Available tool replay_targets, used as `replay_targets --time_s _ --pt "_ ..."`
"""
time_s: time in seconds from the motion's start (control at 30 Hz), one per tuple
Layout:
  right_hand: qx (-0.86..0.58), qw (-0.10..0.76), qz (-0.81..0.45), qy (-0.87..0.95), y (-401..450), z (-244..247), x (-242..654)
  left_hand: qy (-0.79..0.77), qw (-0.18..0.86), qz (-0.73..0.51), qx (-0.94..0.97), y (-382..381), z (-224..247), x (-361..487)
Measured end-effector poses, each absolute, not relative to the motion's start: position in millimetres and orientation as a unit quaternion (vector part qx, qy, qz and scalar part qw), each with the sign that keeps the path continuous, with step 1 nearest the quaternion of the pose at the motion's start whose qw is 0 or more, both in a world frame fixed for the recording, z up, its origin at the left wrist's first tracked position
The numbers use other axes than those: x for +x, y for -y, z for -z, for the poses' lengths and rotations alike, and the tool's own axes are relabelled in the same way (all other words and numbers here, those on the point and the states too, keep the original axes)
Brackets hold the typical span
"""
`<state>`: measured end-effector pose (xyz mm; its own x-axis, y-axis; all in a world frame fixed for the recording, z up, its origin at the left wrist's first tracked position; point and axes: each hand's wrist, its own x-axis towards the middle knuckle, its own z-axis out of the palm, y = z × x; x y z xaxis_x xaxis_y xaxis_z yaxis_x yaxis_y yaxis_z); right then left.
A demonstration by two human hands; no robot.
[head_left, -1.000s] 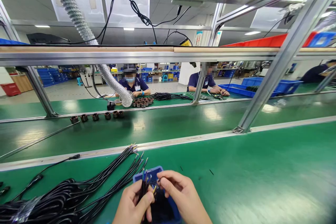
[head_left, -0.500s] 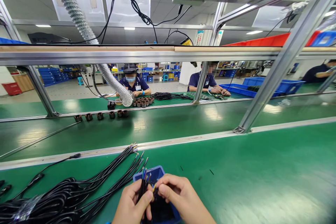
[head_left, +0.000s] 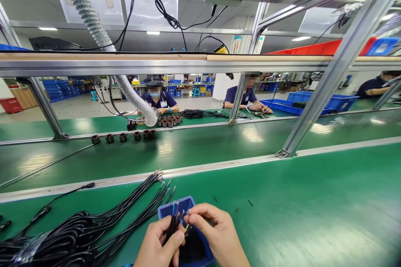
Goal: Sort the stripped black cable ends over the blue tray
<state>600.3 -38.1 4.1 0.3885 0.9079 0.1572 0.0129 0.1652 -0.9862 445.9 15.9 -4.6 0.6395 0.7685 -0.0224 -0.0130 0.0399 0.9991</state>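
Note:
My left hand (head_left: 161, 240) is closed round a bunch of black cables (head_left: 171, 230), whose thin coloured wire ends (head_left: 176, 208) stick up above the fingers. Thumb and forefinger of my right hand (head_left: 214, 229) are pinched at one of these wire ends, beside the left thumb. A yellow wire (head_left: 187, 228) shows between the two hands. Beneath both hands stands a blue plastic bin (head_left: 205, 245) with dark contents, partly hidden by them. More black cables (head_left: 131, 219) lie to the left, their stripped ends pointing away from me.
A coiled cable bundle (head_left: 62, 238) is tied with clear wrap at left. Small dark scraps (head_left: 250, 202) lie right of the bin. Copper-wound stators (head_left: 123, 137) sit in a row on the green belt (head_left: 200, 146). A metal frame post (head_left: 328, 71) slants at right. Several co-workers sit across the line.
The stators have shifted right along the belt. The wire ends in my left hand are spread differently, and the yellow wire sits a little lower. My right hand stays pinched close by.

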Motion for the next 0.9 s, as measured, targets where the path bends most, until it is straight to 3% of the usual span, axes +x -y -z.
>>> replay_targets --time_s 0.53,0.9 --pt "-0.560 0.610 -0.309 0.468 38.3 -4.2 596.6 -0.302 0.663 -0.292 0.619 -15.9 2.9 446.3" --pt "-0.531 0.491 -0.283 0.630 46.1 -24.6 606.6 -0.303 0.662 -0.328 0.601 -14.0 -1.9 443.4"
